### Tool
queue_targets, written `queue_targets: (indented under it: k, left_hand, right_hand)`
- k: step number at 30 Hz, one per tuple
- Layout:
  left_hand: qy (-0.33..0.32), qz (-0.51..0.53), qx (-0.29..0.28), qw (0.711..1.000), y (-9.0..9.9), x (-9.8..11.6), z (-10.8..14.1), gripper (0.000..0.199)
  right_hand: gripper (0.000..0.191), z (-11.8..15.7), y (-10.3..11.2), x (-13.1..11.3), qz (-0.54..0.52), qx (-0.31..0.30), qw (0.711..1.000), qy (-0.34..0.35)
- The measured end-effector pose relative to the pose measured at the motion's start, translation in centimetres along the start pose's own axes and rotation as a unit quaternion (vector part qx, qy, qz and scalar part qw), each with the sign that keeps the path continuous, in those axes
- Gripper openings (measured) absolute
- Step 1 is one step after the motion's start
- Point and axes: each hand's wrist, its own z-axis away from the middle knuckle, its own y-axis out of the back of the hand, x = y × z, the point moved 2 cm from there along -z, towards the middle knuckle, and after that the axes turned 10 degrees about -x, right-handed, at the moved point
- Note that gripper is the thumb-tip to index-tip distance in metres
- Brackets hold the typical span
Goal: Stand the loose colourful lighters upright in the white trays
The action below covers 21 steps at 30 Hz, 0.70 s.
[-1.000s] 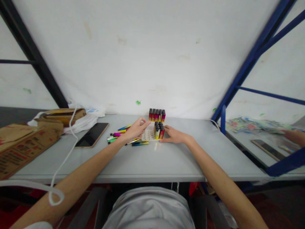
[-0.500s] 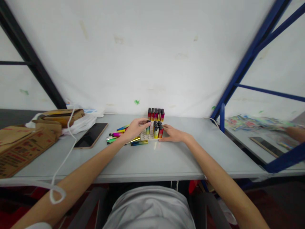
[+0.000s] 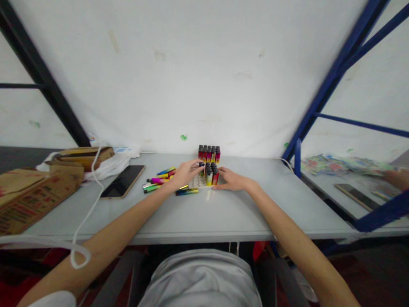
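My left hand [image 3: 185,174] pinches a lighter [image 3: 201,164] by its dark top, upright over the left part of a pale tray with holes [image 3: 195,182]. My fingers hide some of its body. Several lighters [image 3: 211,174] with black tops and yellow or red bodies stand in the tray's right part. My right hand [image 3: 234,180] grips the tray's right end, thumb at the front corner and fingers along the side by the standing lighters. Loose lighters [image 3: 159,181] in mixed colours lie left of the tray, partly behind my left hand. A blue-and-yellow lighter [image 3: 187,192] lies in front.
Behind the tray stands a block of red lighters [image 3: 209,153] near the wall. A phone [image 3: 124,182], cardboard boxes [image 3: 38,194] and a white cable [image 3: 83,217] are at the left. Beyond the blue frame [image 3: 322,94] at right are another phone [image 3: 358,196] and a person's blurred hand [image 3: 396,178].
My left hand has shifted slightly right with the lighter, bringing it close beside the standing lighters. My right hand stays at the tray's end.
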Motion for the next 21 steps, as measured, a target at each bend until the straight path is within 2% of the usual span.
queue_targets:
  k: [3, 7, 10, 13, 16, 19, 21]
  left_hand:
    - [0.008, -0.024, -0.012, 1.000, -0.1, -0.1, -0.2, 0.040]
    - [0.033, -0.107, -0.036, 0.993, -0.3, -0.1, -0.3, 0.036]
    - [0.017, -0.110, -0.057, 0.992, 0.2, 0.2, -0.2, 0.035]
    - [-0.010, -0.120, -0.035, 0.992, 1.6, 0.8, 0.3, 0.040]
    - [0.003, -0.149, -0.011, 0.989, 3.6, 0.9, 0.8, 0.051]
    - [0.061, -0.230, 0.020, 0.971, 5.9, -0.2, 1.1, 0.050]
    - [0.122, -0.319, 0.022, 0.940, 7.4, -1.6, 1.4, 0.047]
  right_hand:
    - [0.083, 0.0, 0.0, 0.1, -0.004, 0.002, 1.000, -0.001]
    - [0.080, 0.1, 0.0, 0.0, -0.007, 0.001, 1.000, 0.001]
    - [0.080, 0.1, 0.0, 0.0, -0.013, 0.003, 1.000, -0.007]
    - [0.082, 0.1, -0.1, 0.0, -0.018, 0.005, 1.000, -0.006]
    - [0.082, 0.1, -0.1, 0.1, -0.019, 0.008, 1.000, 0.004]
    - [0.083, 0.1, -0.1, 0.1, -0.023, 0.010, 1.000, 0.002]
    - [0.083, 0.1, -0.1, 0.1, -0.025, 0.009, 1.000, 0.001]
